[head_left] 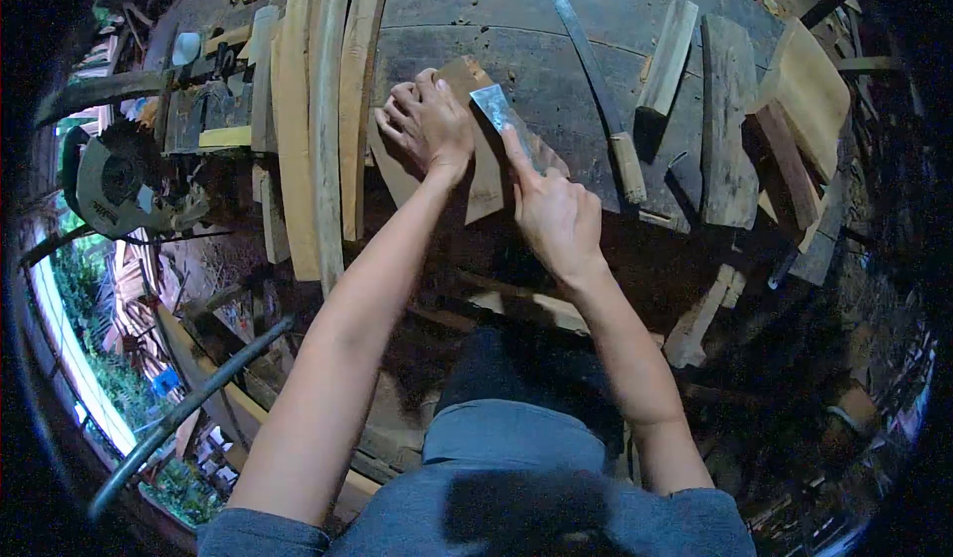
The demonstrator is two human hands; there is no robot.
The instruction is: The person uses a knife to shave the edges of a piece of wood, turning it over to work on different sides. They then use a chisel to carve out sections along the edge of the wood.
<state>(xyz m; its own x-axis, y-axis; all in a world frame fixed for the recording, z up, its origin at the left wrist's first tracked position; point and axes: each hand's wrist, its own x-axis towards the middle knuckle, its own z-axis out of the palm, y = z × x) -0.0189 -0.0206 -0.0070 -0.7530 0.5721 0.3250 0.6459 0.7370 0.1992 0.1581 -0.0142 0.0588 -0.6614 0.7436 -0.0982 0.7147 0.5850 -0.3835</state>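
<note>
Near the middle of the workbench lies a brown wooden piece (486, 182) with a pointed lower end. My left hand (429, 128) rests on its left part, fingers bent and pressed down over the wood. In my right hand (558, 209) is a flat metal blade (490, 106), the index finger stretched along it and the other fingers wrapped round its hidden handle. The blade's wide end lies over the wooden piece, just right of my left hand. Under my right hand the lower part of the tool cannot be seen.
Long wooden strips (295, 130) lie to the left on the workbench (427, 1). A long metal tool with a wooden handle (627, 168) lies to the right, beside several wood blocks (730, 120). A circular saw (117, 182) is at the far left.
</note>
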